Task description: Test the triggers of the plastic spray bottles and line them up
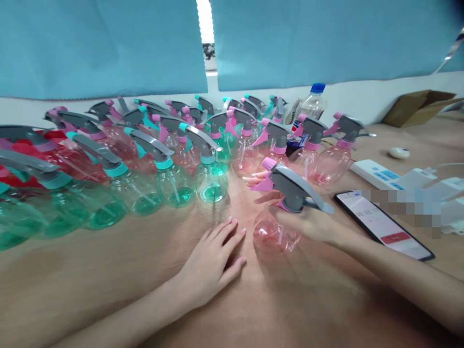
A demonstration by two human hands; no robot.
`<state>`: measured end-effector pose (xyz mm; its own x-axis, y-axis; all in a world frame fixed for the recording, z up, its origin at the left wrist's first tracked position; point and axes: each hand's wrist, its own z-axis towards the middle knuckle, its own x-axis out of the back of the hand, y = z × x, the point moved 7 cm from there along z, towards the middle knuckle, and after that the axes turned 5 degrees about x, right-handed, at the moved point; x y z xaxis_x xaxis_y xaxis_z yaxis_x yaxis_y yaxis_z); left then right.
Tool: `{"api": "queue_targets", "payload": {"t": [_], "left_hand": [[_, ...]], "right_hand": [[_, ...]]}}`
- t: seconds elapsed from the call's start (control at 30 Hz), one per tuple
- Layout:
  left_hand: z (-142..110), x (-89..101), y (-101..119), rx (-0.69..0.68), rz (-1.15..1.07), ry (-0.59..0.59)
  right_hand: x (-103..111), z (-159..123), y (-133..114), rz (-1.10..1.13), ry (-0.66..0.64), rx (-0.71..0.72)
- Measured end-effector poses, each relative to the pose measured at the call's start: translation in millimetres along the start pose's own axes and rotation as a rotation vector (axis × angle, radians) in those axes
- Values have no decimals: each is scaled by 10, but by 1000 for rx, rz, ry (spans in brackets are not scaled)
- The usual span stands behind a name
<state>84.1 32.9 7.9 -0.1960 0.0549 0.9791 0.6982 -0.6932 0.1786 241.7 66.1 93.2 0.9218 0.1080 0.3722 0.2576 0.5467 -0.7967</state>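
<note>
My left hand lies flat on the table with its fingers stretched out, holding nothing. Just to its right is a clear pink spray bottle with a grey and pink trigger head. My right hand reaches around that bottle's neck from the right, and its fingertips show beyond the trigger on the left side. The bottle's head partly hides this hand. Ahead of my left hand stands a green spray bottle, at the end of a front row of green ones. Pink spray bottles stand behind and to the right.
A phone with a running timer lies right of my right hand. Beyond it are a white power strip, a small white object and an open cardboard box. A blue-capped drink bottle stands among the sprayers by the wall.
</note>
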Motion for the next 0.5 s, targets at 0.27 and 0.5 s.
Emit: {"api": "queue_targets", "payload": {"t": [0.27,0.5], "left_hand": [[4,4,-3,1,-15,10],[-9,1,4,-1,-19,1]], "right_hand": [[21,1,15,-62,16,-42],[40,2,-16,-100,28,-38]]}}
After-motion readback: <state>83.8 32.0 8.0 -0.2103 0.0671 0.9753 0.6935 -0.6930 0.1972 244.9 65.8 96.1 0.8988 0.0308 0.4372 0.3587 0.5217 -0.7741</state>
